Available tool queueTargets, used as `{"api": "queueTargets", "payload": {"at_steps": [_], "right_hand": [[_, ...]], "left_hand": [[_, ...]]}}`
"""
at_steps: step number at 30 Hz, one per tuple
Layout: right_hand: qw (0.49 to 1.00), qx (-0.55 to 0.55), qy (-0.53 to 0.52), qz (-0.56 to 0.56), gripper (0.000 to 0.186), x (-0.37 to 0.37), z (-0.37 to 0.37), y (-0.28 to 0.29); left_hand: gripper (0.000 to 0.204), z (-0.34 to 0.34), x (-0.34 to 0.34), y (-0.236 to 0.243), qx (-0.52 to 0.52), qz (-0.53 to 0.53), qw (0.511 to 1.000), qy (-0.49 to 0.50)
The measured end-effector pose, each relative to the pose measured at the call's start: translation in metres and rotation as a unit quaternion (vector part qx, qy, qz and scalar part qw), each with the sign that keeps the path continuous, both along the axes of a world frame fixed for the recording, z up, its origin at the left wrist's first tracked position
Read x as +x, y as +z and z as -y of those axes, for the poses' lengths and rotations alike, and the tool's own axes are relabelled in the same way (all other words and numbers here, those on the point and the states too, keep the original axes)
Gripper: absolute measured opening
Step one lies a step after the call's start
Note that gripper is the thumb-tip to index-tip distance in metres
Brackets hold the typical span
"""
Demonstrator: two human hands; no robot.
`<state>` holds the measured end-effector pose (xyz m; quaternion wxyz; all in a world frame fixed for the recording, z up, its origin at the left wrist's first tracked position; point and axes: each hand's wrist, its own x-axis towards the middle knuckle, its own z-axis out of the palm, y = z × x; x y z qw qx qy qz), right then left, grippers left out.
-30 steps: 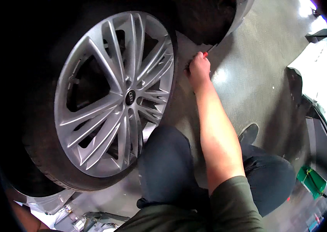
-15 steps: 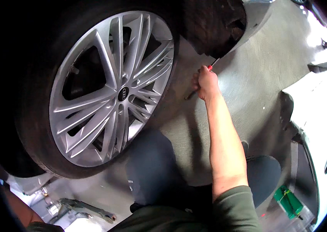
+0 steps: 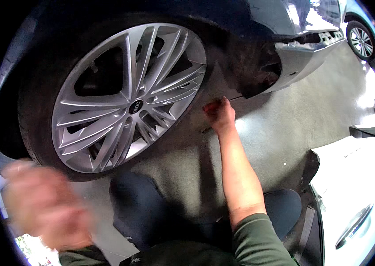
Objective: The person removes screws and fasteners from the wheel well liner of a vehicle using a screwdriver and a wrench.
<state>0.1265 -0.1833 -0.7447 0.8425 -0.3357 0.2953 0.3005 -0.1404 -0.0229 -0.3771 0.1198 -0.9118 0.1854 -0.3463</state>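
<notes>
My right hand reaches forward, its fingers closed around a screwdriver. The thin dark shaft points right, toward the dark liner at the lower edge of the car's wheel arch. Most of the handle is hidden in my fist. I cannot tell whether the tip touches the liner. Left of that hand stands the car wheel, a black tyre on a silver multi-spoke rim. My left hand is raised at the lower left, in front of the tyre's lower edge, and smeared by motion.
The grey bumper corner of the dark car has an exposed broken-looking edge. A detached white car door with a handle lies at the right. Another car's wheel stands at the far right. My knees are bent below the wheel.
My left hand has come up into view at the lower left. The view has shifted, showing more of the car body. My right hand still grips the screwdriver below the liner.
</notes>
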Motion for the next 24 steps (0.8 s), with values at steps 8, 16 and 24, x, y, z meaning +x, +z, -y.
{"api": "queueTargets", "payload": {"at_steps": [8, 16, 24], "right_hand": [[0.994, 0.014, -0.022, 0.107, 0.01, -0.012, -0.016, -0.023], [0.991, 0.057, 0.023, 0.122, 0.022, 0.011, 0.015, -0.059], [0.871, -0.349, 0.206, 0.278, 0.046, 0.045, 0.117, -0.024]], "left_hand": [[0.023, 0.04, 0.128, -0.359, -0.557, -0.289, 0.761, 0.164], [0.039, 0.054, 0.213, -0.42, -0.611, -0.389, 0.679, 0.117], [0.036, 0.043, 0.239, -0.397, -0.584, -0.521, 0.621, 0.033]]}}
